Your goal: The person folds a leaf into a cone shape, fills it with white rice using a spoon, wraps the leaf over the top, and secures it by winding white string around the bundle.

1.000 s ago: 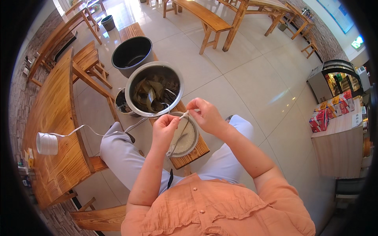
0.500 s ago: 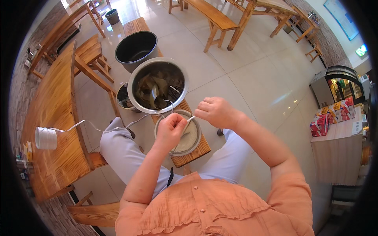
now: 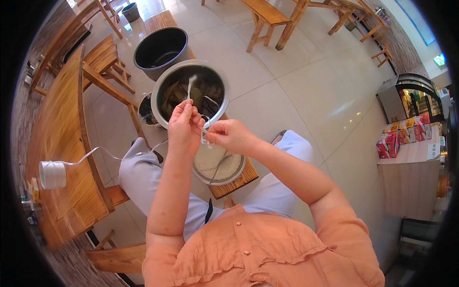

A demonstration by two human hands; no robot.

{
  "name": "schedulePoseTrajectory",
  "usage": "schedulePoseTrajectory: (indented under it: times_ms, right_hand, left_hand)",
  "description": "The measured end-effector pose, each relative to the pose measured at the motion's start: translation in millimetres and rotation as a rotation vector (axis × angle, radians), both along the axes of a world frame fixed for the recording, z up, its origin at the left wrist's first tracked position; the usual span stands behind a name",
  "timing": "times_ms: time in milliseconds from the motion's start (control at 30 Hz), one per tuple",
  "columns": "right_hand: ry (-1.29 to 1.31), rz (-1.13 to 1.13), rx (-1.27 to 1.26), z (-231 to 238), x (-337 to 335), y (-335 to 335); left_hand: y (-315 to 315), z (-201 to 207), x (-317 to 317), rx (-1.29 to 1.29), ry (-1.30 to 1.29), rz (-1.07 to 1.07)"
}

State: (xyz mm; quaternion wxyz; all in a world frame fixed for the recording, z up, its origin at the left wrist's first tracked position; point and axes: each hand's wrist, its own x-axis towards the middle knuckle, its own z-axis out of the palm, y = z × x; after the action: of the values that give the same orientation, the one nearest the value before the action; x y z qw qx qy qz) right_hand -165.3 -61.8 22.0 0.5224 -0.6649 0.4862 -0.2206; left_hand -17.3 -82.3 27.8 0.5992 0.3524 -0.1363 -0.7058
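Note:
My left hand [image 3: 185, 125] is closed in a pinch over the near rim of a large metal bowl [image 3: 224, 109]. A white plastic ribbon [image 3: 190, 88] sticks up from its fingertips. Close beside it, my right hand [image 3: 232, 136] has its fingers closed on a lower stretch of the same ribbon. Long, dark green leaves [image 3: 180, 92] lie in the bowl, partly hidden by my left hand. Below my hands, a smaller bowl [image 3: 241, 173] holds white grains that look like rice [image 3: 232, 166], with a thin metal utensil [image 3: 219, 168] across them.
On the wooden table [image 3: 62, 210] at left sits a ribbon spool [image 3: 52, 175]; its strand runs across my left knee. The bowls stand on a wooden bench [image 3: 234, 186], with a dark pot [image 3: 161, 50] behind. A small container [image 3: 146, 112] stands beside. Boxes [image 3: 404, 134] sit on a right-hand counter.
Both hands have moved; the left went up and left over the leaf bowl, the right came left and slightly down towards it. The ribbon end now points upward, and more of the grains show.

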Motion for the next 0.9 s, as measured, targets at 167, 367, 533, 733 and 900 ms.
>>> schedulePoseTrajectory:
  times_ms: [167, 367, 533, 733, 900]
  right_hand:
    - [-0.073, -0.111, 0.002, -10, -16, -30]
    - [-0.143, -0.226, 0.017, 7, -30, -65]
    - [-0.14, -0.431, -0.256, 8, -9, -100]
    - [0.107, -0.488, -0.439, -5, -1, -149]
    - [0.351, -0.012, -0.898, -23, 25, -116]
  left_hand:
    - [-13, -2, 16, -0.041, -0.335, -0.017]
    - [-30, -10, 30, -0.098, -0.463, -0.105]
    - [-50, -7, 44, -0.139, -0.356, -0.067]
    - [-66, -13, 72, -0.071, -0.578, 0.098]
    - [-58, -55, 92, -0.179, -0.761, 0.102]
